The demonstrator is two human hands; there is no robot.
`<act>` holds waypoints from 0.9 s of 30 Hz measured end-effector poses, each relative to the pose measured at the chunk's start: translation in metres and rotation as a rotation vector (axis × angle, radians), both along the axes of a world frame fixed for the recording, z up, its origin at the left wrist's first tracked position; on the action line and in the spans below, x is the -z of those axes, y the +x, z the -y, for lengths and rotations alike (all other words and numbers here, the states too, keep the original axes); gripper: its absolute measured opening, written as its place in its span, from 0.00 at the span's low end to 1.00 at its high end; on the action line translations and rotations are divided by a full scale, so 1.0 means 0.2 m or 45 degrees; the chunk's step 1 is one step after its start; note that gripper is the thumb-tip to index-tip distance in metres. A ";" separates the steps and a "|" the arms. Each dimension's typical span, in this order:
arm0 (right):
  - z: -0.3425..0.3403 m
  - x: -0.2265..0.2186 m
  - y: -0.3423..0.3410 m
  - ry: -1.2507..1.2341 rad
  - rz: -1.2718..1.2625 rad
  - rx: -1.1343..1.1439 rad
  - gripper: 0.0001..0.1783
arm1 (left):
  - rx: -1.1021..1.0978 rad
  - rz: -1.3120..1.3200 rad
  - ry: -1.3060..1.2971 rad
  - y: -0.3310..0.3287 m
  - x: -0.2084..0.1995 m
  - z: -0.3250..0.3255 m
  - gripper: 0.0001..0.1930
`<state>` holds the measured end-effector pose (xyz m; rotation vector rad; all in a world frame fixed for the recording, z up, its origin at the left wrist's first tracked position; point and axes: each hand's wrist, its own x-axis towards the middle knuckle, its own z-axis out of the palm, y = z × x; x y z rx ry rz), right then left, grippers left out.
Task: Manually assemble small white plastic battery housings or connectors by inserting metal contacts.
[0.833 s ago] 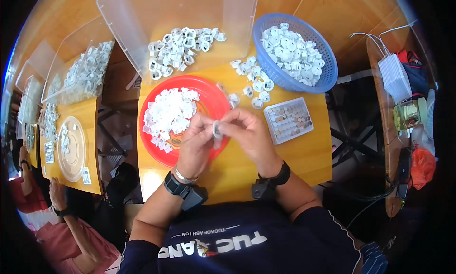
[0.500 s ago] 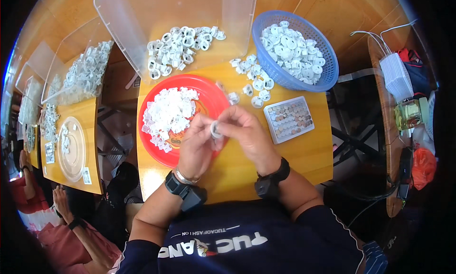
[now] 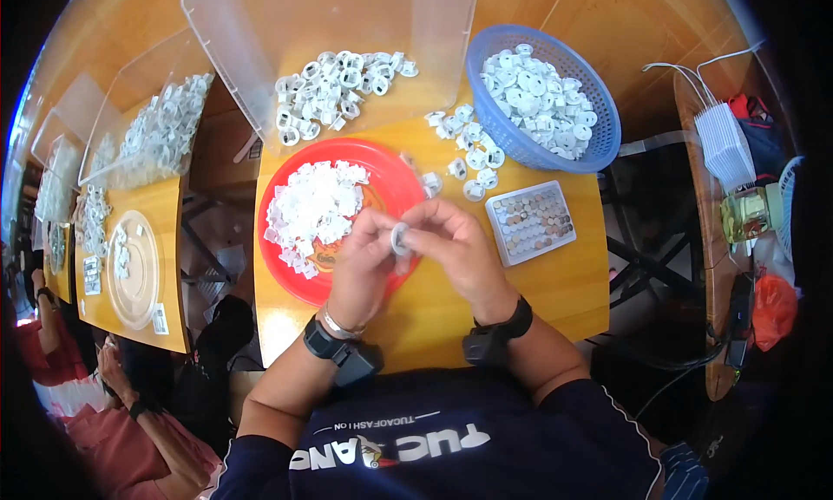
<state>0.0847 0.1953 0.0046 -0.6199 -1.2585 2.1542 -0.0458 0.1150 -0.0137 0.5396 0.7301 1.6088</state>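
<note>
You have the small, white, round plastic piece (image 3: 399,237) pinched between the fingertips of your left hand (image 3: 357,261) and your right hand (image 3: 462,253), the two hands close together and both closed on it. What has changed over the last instant is mainly the way that piece faces: a moment ago it showed a dark opening in its ring, and now it presents a pale, narrow oval, so you seem to have turned it in your fingers. Your left hand is a little blurred, and whether a second part is tucked behind your fingertips cannot be told. For the work in hand, this reads as handling within one piece: it has not left your grip. You hold it over the right edge of the round red plastic plate (image 3: 401,183), whose heap of small, white, squarish plastic parts (image 3: 314,212) looks the same as before. Likewise, the blue perforated plastic basket (image 3: 521,143) of white round parts (image 3: 540,101), the loose white round pieces (image 3: 475,157) beside it, and the shallow white rectangular tray (image 3: 540,251) of small round discs (image 3: 528,207) show no clear change, and neither hand touches them.
</note>
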 end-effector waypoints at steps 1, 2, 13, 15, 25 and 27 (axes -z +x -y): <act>0.01 0.00 0.00 0.058 0.034 0.021 0.06 | -0.002 0.000 -0.001 0.01 0.00 0.00 0.08; 0.01 0.00 -0.01 0.115 0.069 0.043 0.06 | -0.035 -0.061 0.012 0.01 0.01 0.01 0.08; 0.05 0.09 -0.07 0.290 0.066 0.184 0.08 | -0.072 0.117 0.021 0.00 0.06 0.00 0.08; 0.06 0.08 -0.07 0.333 0.093 0.199 0.08 | -0.053 0.134 -0.023 0.01 0.05 0.01 0.07; 0.09 0.08 -0.10 0.606 0.184 0.346 0.06 | -0.047 0.122 -0.063 0.02 0.07 0.02 0.07; 0.09 0.07 -0.10 0.638 0.212 0.347 0.06 | -0.050 0.110 -0.074 0.02 0.07 0.02 0.07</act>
